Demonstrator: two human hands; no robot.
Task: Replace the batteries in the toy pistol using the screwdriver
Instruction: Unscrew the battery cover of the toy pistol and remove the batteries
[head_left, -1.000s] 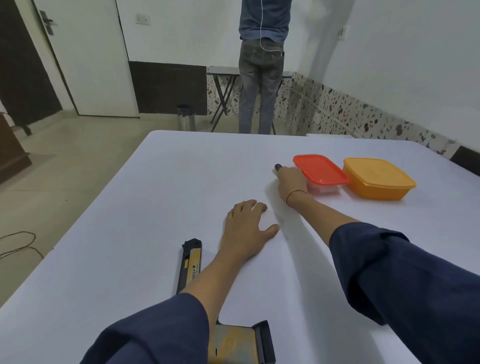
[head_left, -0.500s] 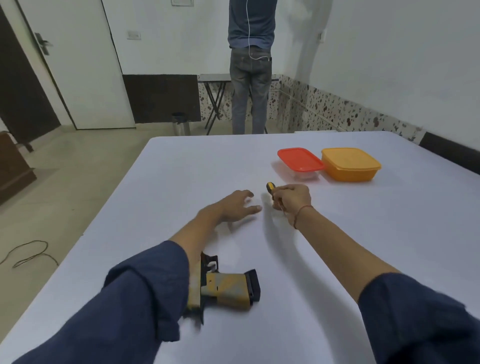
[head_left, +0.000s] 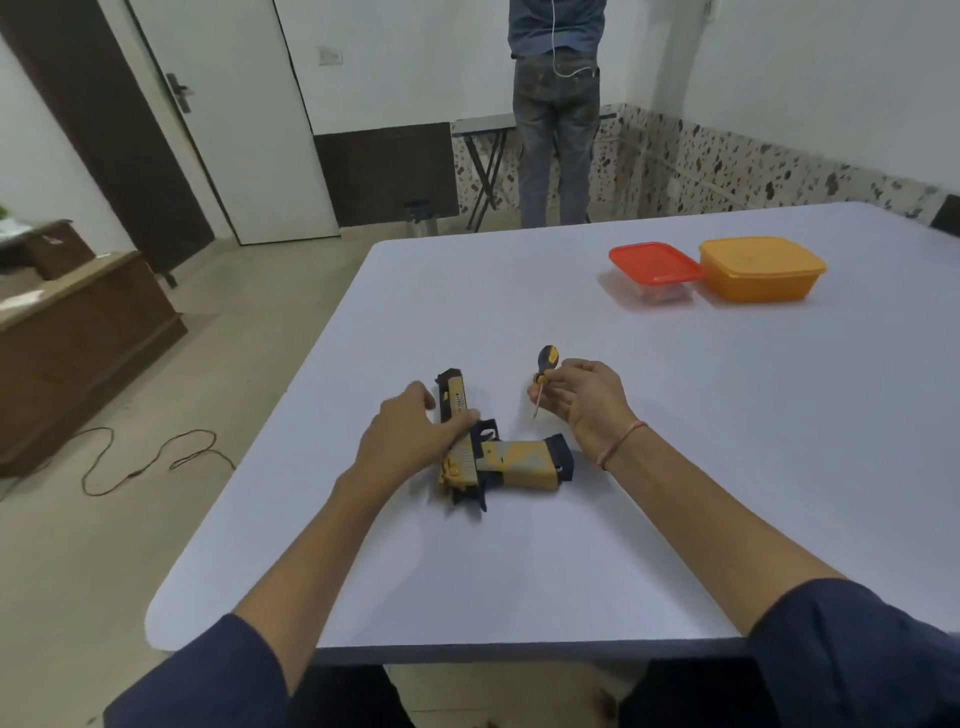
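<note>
The yellow-and-black plastic toy pistol (head_left: 511, 457) lies on its side on the pale table (head_left: 727, 467), grip pointing right. I judge it best to pin the toy flat, find the battery-cover screw, then seat the tip squarely. My left hand (head_left: 400, 441) curls round the barrel. My right hand (head_left: 587, 402), just beyond the grip and clear of it, pinches the black-and-yellow-handled screwdriver (head_left: 546, 364) tip down. A red-lidded clear box (head_left: 657, 262) and an orange tub (head_left: 758, 270) stand well apart.
</note>
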